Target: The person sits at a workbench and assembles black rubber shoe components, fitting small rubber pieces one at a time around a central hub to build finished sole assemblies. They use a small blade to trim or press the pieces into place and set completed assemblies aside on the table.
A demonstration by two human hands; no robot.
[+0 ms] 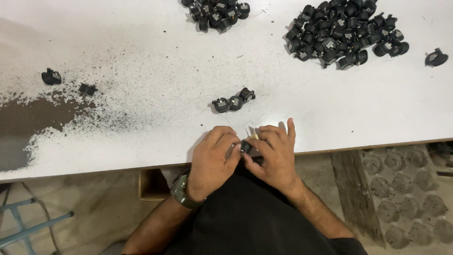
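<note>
Hands meet at the near edge of the white bench (pixel 330 108), and between them sits one small black part (pixel 246 147), pinched from both sides. The left hand (pixel 213 158), with a dark green watch (pixel 181 191) on its wrist, has its fingers curled over the part from the left; the right hand (pixel 273 156) grips it from the right with thumb and forefinger, index finger raised, and a small yellowish bit (pixel 255 136) shows at the fingertips. By the look of it, the step in hand is fine work on this single part, held just above the bench edge. The next move likely calls for a steady pinch and a small, exact motion of the fingertips, since the part is tiny and half hidden.

Just beyond the hands lies a short row of three black parts (pixel 233 101), touching one another. Farther left, two loose black parts (pixel 52 76) rest well apart on a worn, speckled patch (pixel 33 118). At the far side lie two heaps: a large pile (pixel 342 30), too many to count, and a smaller pile (pixel 217 12), partly cut off. One lone part (pixel 436 57) sits at the far right.
</note>
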